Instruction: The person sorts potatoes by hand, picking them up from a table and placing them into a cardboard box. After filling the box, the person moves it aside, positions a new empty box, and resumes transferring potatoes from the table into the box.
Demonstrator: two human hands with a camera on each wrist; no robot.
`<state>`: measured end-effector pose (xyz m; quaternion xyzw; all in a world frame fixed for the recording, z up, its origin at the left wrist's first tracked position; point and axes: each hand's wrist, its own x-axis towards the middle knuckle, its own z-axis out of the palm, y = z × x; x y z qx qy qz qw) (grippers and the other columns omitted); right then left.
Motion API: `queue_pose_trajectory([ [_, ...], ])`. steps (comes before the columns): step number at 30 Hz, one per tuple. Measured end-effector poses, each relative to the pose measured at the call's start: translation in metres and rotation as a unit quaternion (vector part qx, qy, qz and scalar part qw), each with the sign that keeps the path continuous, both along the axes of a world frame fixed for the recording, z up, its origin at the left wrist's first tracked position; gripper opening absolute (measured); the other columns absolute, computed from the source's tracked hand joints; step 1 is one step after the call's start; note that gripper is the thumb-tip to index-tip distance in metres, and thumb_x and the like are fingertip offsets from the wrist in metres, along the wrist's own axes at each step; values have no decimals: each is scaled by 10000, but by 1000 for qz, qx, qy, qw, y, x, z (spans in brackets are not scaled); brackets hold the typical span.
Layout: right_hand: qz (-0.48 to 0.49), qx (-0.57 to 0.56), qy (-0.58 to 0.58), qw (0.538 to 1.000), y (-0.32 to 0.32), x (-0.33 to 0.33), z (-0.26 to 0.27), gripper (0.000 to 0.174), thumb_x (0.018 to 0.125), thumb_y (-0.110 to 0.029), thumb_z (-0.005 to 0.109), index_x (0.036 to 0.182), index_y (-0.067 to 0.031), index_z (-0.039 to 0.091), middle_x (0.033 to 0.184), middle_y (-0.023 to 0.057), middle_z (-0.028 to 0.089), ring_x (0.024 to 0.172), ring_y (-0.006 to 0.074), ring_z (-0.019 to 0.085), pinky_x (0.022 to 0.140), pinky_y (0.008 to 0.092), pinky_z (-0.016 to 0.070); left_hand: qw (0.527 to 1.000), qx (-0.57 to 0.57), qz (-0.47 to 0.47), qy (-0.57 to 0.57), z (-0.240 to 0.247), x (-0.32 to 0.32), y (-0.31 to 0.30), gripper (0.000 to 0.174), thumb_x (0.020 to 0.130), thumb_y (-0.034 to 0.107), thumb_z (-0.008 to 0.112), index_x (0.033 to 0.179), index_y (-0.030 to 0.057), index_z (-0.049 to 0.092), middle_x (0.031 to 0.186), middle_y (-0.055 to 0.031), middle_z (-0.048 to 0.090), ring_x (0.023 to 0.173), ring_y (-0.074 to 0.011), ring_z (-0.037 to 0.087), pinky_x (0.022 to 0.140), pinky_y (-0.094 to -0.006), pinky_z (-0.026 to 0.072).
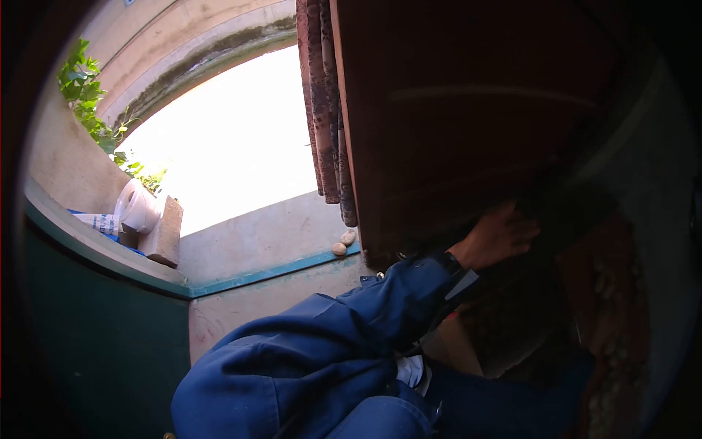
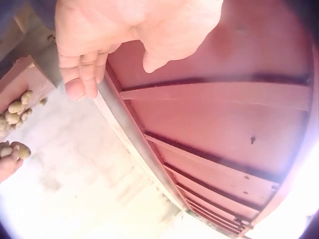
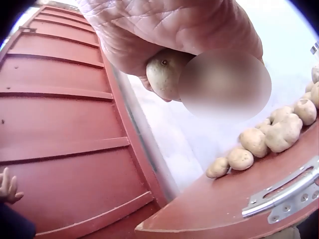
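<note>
My left hand (image 1: 501, 235) reaches out from a blue sleeve beside a dark panel, its fingers loosely extended. In the left wrist view the same hand (image 2: 132, 30) hangs in front of a ribbed red panel (image 2: 209, 124) and holds nothing. The right hand (image 3: 174, 25) grips a pale potato (image 3: 162, 77) under its palm; a blurred oval covers part of the fingers. Several potatoes (image 3: 283, 133) lie in a row on a red board (image 3: 209, 201) near that hand. In the head view the right hand is lost in shadow.
A metal hinge (image 3: 281, 194) is fixed to the red board. Under the bright opening, two potatoes (image 1: 339, 249) sit on a ledge with a teal edge (image 1: 270, 269). A white roll (image 1: 137, 208) stands beside a brick (image 1: 164, 233) at left. A patterned curtain (image 1: 322, 110) hangs by the panel.
</note>
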<state>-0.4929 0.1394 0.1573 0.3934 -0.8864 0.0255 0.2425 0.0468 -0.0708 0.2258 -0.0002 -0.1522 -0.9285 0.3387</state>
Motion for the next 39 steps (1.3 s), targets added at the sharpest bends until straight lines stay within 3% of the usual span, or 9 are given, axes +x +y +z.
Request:
queue_pose_trajectory([
  [5, 113, -112, 39, 987, -7, 21, 4, 410, 1107, -217, 418, 1420, -5, 576, 1577, 199, 432, 1415, 307, 463, 1191, 375, 364, 999, -37, 0, 24, -10, 24, 10, 610, 1043, 465, 566, 1468, 59, 400, 1561, -176, 420, 1463, -331, 406, 1087, -499, 410],
  [7, 251, -360, -337, 833, -21, 197, 101, 540, 975, -10, 522, 1509, 21, 440, 1218, 159, 611, 754, 209, 500, 682, 372, 502, 999, 1, 14, -32, 2, 33, 14, 585, 1055, 443, 549, 1472, 53, 422, 1568, -176, 410, 1469, -329, 391, 1086, -491, 410],
  [11, 252, -139, -8, 958, -7, 125, 31, 432, 1003, -81, 520, 1431, -53, 575, 1562, 226, 436, 1403, 389, 464, 1162, 451, 406, 999, 29, 26, 9, -2, 46, 14, 394, 1056, 368, 554, 1263, 36, 604, 1483, -175, 521, 1411, -343, 451, 1052, -490, 455],
  [13, 193, -325, -385, 842, -27, 216, 76, 502, 989, -112, 612, 1481, -83, 517, 1501, 183, 503, 1314, 338, 546, 1062, 446, 493, 999, 36, 8, 39, -9, 50, 8, 369, 1051, 347, 567, 1241, 34, 616, 1475, -178, 531, 1408, -335, 459, 1031, -493, 483],
  [14, 105, -476, -681, 546, -39, 249, 101, 511, 986, -132, 637, 1478, -96, 505, 1452, 159, 552, 1244, 313, 604, 986, 450, 551, 998, 52, 21, 19, -5, 53, 9, 370, 1049, 332, 577, 1261, 30, 616, 1478, -177, 531, 1407, -329, 465, 1028, -496, 479],
  [18, 237, -443, -776, 382, -38, 270, 97, 338, 970, -151, 663, 1292, -88, 580, 1189, 107, 690, 1001, 287, 706, 749, 488, 604, 997, -32, 63, -13, -9, 53, 9, 405, 1055, 344, 556, 1319, 38, 575, 1458, -192, 541, 1392, -339, 479, 1020, -463, 468],
  [24, 253, -441, -834, 213, -41, 291, 94, 283, 973, -198, 656, 1209, -45, 634, 1125, 147, 711, 1041, 344, 699, 768, 532, 594, 952, -217, 92, -195, 5, 27, 41, 501, 1060, 346, 525, 1426, 4, 511, 1335, -187, 633, 1286, -310, 584, 972, -421, 495],
  [32, 275, -466, -810, 225, -49, 306, 81, 306, 976, -191, 642, 1251, -66, 597, 1159, 141, 688, 1041, 335, 703, 780, 498, 605, 879, -327, -64, -341, 17, -34, 84, 645, 1015, 357, 616, 1491, -28, 415, 1356, -198, 618, 1227, -289, 638, 956, -389, 518],
  [39, 210, -526, -730, 383, -67, 345, 47, 311, 961, -117, 651, 1259, -56, 589, 1123, 100, 670, 950, 243, 699, 812, 381, 587, 880, -333, -59, -333, -20, -55, 86, 695, 966, 291, 711, 1494, -42, 406, 1350, -150, 600, 1209, -207, 593, 973, -352, 503],
])
